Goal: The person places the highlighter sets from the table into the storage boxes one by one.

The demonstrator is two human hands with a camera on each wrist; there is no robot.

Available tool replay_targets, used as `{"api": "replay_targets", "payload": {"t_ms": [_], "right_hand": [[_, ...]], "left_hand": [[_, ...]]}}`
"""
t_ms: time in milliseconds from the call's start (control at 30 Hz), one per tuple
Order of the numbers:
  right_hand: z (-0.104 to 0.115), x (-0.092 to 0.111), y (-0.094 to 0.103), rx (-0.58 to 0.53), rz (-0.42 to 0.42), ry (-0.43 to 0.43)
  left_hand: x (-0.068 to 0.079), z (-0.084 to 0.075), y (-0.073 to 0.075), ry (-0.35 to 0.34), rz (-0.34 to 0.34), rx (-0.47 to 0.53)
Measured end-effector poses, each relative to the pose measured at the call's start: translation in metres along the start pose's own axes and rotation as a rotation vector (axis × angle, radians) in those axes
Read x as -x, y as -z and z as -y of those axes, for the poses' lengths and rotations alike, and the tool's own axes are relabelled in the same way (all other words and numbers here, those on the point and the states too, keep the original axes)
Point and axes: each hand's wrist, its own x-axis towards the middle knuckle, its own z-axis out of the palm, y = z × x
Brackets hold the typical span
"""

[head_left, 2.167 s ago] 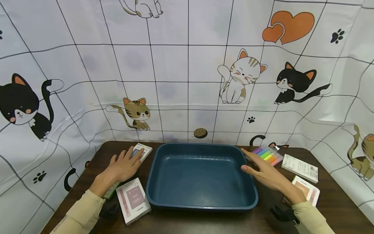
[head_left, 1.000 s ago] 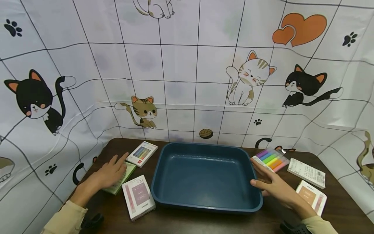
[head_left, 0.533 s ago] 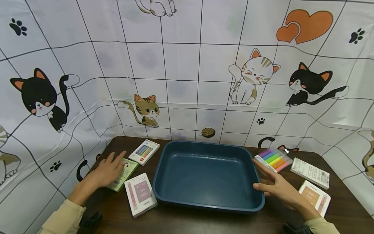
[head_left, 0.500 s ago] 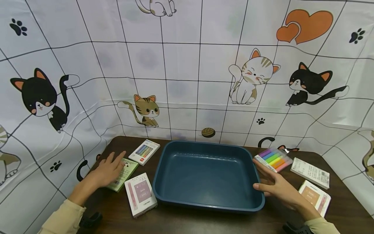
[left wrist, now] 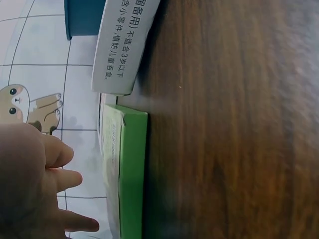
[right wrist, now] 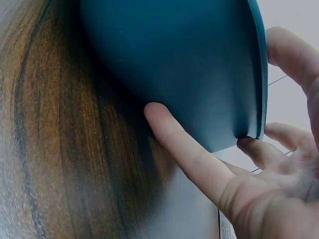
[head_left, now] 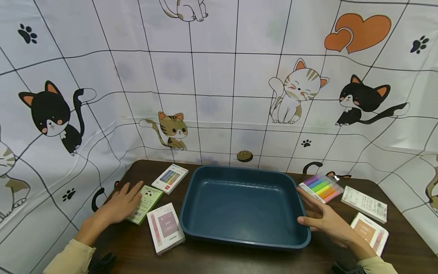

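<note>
A dark blue rectangular tray (head_left: 243, 209) stands in the middle of the table. My right hand (head_left: 323, 219) holds its right side, thumb over the rim and other fingers outside; in the right wrist view, one straight finger (right wrist: 174, 137) lies along the outer wall near the bottom. My left hand (head_left: 119, 205) is relaxed, fingers spread, at the left part of a flat green box (head_left: 147, 203). In the left wrist view, the green box (left wrist: 130, 174) lies beside those fingers. A white box with a pink panel (head_left: 166, 228) sits between the green box and tray.
A white box picturing coloured sticks (head_left: 170, 178) lies at the back left. Right of the tray are a clear pack of rainbow-coloured strips (head_left: 321, 187), a white box with printed text (head_left: 364, 203) and a white box with an orange panel (head_left: 367, 230). A cat-print curtain (head_left: 212, 83) hangs behind.
My left hand has drawn back from the back-left white box to the green box's left side. My right hand has come down around the tray's right rim. The head view has shifted slightly.
</note>
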Motion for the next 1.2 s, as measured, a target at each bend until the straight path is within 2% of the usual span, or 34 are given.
{"api": "replay_targets", "payload": {"t_ms": [567, 833, 1200], "right_hand": [[0.002, -0.003, -0.001, 0.009, 0.004, -0.010], [0.000, 0.001, -0.002, -0.033, 0.015, 0.006], [0.002, 0.001, -0.004, -0.014, 0.015, 0.016]], "left_hand": [[0.015, 0.015, 0.000, 0.026, -0.019, 0.053], [0.016, 0.013, -0.005, 0.061, -0.010, 0.007], [0.022, 0.014, -0.016, 0.124, 0.021, -0.052]]}}
